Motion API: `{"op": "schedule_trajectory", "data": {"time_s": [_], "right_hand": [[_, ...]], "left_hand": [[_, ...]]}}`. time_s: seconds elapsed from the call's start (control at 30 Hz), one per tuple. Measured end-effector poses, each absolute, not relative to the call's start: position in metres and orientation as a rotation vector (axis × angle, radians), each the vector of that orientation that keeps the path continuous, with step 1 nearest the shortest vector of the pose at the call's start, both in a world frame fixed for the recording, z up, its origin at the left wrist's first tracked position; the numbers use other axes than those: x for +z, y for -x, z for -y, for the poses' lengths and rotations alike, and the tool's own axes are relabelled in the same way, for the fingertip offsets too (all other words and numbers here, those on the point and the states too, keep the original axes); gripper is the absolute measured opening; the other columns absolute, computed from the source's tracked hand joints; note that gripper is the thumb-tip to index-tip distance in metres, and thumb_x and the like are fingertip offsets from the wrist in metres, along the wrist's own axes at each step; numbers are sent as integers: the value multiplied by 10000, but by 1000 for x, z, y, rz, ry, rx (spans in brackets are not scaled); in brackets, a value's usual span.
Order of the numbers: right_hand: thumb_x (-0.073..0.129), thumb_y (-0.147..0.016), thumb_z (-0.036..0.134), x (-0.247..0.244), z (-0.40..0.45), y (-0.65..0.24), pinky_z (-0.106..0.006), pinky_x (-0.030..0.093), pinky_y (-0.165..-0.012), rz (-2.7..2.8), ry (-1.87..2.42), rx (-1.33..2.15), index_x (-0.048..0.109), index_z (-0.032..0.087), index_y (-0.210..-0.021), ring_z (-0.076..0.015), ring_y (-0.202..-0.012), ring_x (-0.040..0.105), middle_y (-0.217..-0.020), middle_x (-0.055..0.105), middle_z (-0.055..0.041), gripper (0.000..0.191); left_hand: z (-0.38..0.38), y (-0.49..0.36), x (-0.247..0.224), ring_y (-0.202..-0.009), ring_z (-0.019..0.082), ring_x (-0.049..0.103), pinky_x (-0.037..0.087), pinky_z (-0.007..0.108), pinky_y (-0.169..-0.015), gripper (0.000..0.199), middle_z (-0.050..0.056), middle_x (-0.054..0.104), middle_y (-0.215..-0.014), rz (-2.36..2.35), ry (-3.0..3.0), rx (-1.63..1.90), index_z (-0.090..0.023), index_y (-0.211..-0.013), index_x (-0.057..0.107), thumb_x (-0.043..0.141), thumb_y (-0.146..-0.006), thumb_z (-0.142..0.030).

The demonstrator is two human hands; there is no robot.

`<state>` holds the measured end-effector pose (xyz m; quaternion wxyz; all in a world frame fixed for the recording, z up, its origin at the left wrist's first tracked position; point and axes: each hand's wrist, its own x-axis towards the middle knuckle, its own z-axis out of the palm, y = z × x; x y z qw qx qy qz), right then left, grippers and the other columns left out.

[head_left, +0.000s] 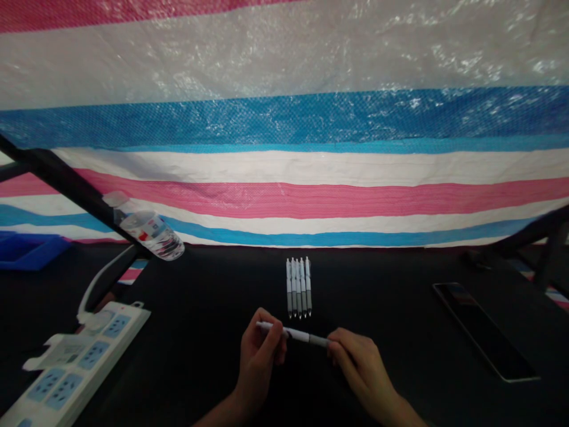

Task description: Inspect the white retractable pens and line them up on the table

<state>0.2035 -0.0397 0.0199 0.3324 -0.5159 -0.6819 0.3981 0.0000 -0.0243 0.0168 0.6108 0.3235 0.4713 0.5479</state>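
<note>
A white pen with a grey grip (299, 335) is held nearly level between both hands, low in the middle of the head view. The fingers of my left hand (262, 350) are closed on its white end. My right hand (358, 362) pinches the grey tip end, which its fingers hide. Just beyond the hands, several similar pens (299, 287) lie side by side on the black table (213, 308), their grey tips towards me.
At the left are a white power strip (80, 362) with a plugged-in cable, a clear water bottle (153, 233) and a blue tray (33, 252). A black phone (484, 332) lies at the right. Striped sheeting (284, 198) hangs behind the table.
</note>
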Motion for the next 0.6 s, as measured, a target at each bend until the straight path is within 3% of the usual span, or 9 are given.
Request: {"op": "schedule_trajectory", "data": {"time_s": [0.27,0.37,0.47,0.6], "right_hand": [[387,-929,666,17,38,-197,-224,261,-440,1441,1409,1487,495,203,-612,-94,-431,366,-481,427,46,571],[411,-912,683,14,41,-192,-208,254,-415,1384,1387,1566,579,182,-713,-84,-414,374,-509,456,49,565],[411,-940,637,12,45,-188,-196,298,-431,1469,1323,1604,637,165,-836,-85,-439,429,-552,503,40,533],[395,-974,580,12,47,-186,-197,336,-451,1554,1289,1607,643,173,-1035,-93,-454,486,-575,548,38,481]], "left_hand": [[22,2,15,-464,75,422,313,180,-438,306,-55,514,-550,-1072,-809,1248,-182,-807,575,716,-824,-453],[20,2,13,-523,91,466,374,198,-493,286,-33,552,-621,-1064,-812,1269,-175,-868,632,754,-794,-423],[16,2,12,-679,139,565,468,243,-645,291,24,646,-779,-1064,-834,1278,-169,-949,689,781,-772,-382],[7,4,14,-833,209,635,497,314,-801,278,64,698,-856,-1053,-828,1255,-162,-983,717,739,-809,-378]]}}
